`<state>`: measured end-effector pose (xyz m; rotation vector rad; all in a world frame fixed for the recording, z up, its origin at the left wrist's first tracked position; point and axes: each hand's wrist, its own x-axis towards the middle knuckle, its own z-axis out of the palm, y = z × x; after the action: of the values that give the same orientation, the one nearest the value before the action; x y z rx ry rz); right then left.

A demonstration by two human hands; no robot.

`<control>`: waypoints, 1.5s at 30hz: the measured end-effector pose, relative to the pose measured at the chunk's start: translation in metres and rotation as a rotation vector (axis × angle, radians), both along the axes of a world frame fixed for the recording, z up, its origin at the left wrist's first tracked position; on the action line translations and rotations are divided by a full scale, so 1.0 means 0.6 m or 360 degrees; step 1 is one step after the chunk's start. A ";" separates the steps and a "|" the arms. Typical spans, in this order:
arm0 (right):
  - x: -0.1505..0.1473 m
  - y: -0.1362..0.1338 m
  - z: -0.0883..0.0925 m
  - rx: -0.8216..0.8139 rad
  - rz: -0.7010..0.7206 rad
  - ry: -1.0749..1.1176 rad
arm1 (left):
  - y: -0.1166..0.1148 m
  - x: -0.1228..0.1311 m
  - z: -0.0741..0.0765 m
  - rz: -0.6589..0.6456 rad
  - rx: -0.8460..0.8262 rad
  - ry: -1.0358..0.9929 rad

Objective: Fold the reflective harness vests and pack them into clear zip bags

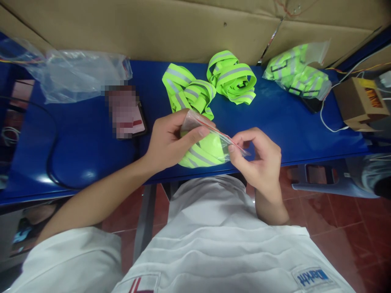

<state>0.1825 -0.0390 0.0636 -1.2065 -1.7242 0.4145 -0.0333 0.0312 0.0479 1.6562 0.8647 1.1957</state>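
Note:
A clear zip-lock bag (pixel 226 142) with a red line along its seal hangs between my hands near the table's front edge. Inside it lies a folded neon-yellow reflective strap (pixel 203 154) with grey bands. My left hand (pixel 171 140) grips the bag's upper left, thumb laid over the seal. At the right end of the seal, my right hand (pixel 258 156) pinches the bag between thumb and fingers. Just beyond are two loose bundles of the same strapping, a left bundle (pixel 189 89) and a right bundle (pixel 232 77).
Clear plastic bags (pixel 82 77) lie at the back left, near a phone (pixel 142 122) with a blurred screen. Filled bags of neon straps (pixel 297 73) rest at the back right, beside an open cardboard box (pixel 357 101) and a white cable. A plastic stool (pixel 332 183) stands below right.

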 end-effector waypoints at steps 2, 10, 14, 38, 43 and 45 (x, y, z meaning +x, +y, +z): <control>-0.001 0.000 0.001 0.0005 0.0007 -0.0017 | -0.001 0.000 0.003 -0.0017 -0.0007 0.0018; -0.004 0.002 -0.002 -0.0005 0.0119 -0.0036 | -0.005 0.003 0.010 -0.0037 0.0013 0.0005; -0.009 0.000 0.003 0.0014 0.0094 -0.0050 | -0.008 0.005 0.010 -0.0021 0.0030 0.0043; -0.013 -0.004 0.009 -0.0165 0.0084 0.0109 | -0.008 0.002 0.007 -0.0077 0.0126 0.0083; -0.020 -0.004 0.006 -0.0152 0.0040 0.0162 | -0.010 0.003 0.013 -0.0162 0.0084 0.0154; -0.020 -0.005 0.004 -0.0141 0.0019 0.0164 | -0.009 0.001 0.011 -0.0203 0.0097 0.0128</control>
<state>0.1705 -0.0420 0.0662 -1.2172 -1.6399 0.5556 -0.0327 0.0257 0.0545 1.7916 0.7661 1.0834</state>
